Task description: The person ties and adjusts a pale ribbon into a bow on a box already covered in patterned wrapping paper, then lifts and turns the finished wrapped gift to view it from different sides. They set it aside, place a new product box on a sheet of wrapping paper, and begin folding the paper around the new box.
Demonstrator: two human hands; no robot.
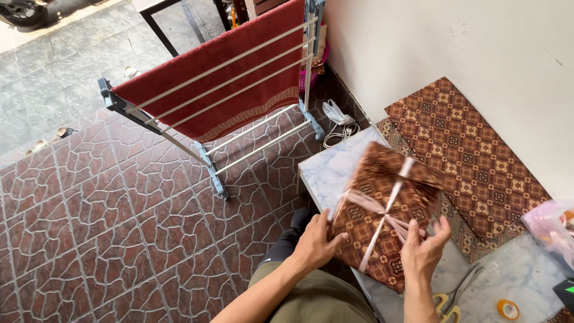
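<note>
A flat parcel [373, 203] wrapped in brown patterned paper lies tilted over the edge of a white marble-look table [329, 170]. A pale pink ribbon [388, 206] crosses it lengthwise and sideways. My left hand [315, 242] grips the parcel's near left edge. My right hand [423, 250] pinches the ribbon near the parcel's lower right side, fingers spread above it.
More brown patterned paper [466, 140] lies against the white wall. Yellow-handled scissors [448, 302], a tape roll [508, 309] and a pink plastic bag [550, 230] sit on the table. A drying rack with a red towel [227, 78] stands on the tiled floor; a white cable [338, 128] lies nearby.
</note>
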